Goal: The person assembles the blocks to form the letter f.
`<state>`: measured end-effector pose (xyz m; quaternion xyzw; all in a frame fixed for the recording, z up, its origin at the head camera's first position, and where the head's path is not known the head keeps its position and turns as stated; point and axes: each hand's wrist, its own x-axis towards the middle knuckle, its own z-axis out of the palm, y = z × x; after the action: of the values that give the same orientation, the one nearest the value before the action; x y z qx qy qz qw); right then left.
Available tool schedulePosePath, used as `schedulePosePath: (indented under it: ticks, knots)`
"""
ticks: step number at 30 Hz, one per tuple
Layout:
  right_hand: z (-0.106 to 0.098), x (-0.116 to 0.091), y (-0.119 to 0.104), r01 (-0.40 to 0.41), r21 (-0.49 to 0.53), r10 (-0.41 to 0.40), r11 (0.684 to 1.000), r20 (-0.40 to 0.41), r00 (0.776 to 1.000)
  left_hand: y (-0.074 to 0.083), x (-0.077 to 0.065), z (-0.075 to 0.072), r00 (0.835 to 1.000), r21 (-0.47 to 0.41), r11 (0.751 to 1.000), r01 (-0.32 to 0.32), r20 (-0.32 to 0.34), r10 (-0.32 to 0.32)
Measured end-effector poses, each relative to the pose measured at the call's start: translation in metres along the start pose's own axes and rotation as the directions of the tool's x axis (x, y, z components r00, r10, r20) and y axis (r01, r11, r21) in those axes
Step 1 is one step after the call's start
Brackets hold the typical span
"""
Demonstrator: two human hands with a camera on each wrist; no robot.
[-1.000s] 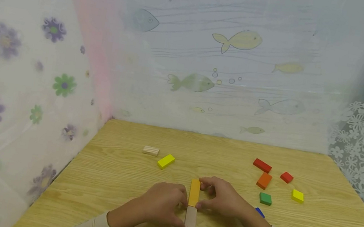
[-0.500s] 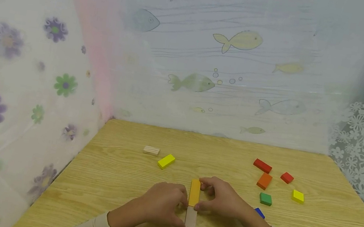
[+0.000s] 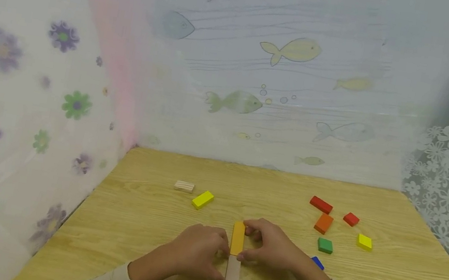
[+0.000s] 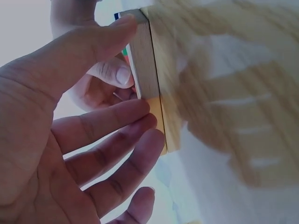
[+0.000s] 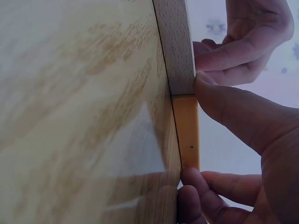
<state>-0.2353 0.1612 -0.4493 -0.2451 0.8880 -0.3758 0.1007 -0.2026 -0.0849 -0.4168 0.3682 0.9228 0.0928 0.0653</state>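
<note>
An orange block (image 3: 238,237) and a plain wooden block (image 3: 233,271) lie flat on the table, end to end in one straight line. From the left, my left hand (image 3: 199,252) holds the plain block, its thumb at the near end and its fingertips along the side by the join. My right hand (image 3: 274,246) holds the orange block from the right, thumb by the join and fingers curled at the far end. The right wrist view shows the seam between the plain block (image 5: 177,51) and the orange one, their ends touching.
On the right lie a red block (image 3: 321,204), an orange-red block (image 3: 323,223), a small red block (image 3: 351,219), a green block (image 3: 325,245), a small yellow block (image 3: 364,242) and a partly hidden blue block (image 3: 317,262). Back left are a yellow block (image 3: 202,200) and a striped wooden block (image 3: 184,186).
Both hands and the two joined blocks keep the same places relative to each other. Only the head view has shifted very slightly.
</note>
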Motion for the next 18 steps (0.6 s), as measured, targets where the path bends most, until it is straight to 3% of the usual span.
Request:
schedulePosePath:
  ticks: [4,8,18]
  knots:
    - [0.000,-0.001,0.001,-0.002,0.004,0.002,1.000,0.001,1.000,-0.005,0.000,0.002,1.000,0.019,1.000,-0.018,-0.017,0.019]
    - [0.001,0.000,0.001,-0.007,0.008,0.007,1.000,0.005,1.000,-0.013,0.002,0.002,1.000,-0.019,1.000,-0.013,-0.028,0.013]
    - [0.001,0.001,0.000,-0.007,0.001,0.007,1.000,-0.002,1.000,-0.036,0.003,-0.004,0.995,-0.129,0.989,0.069,-0.057,-0.077]
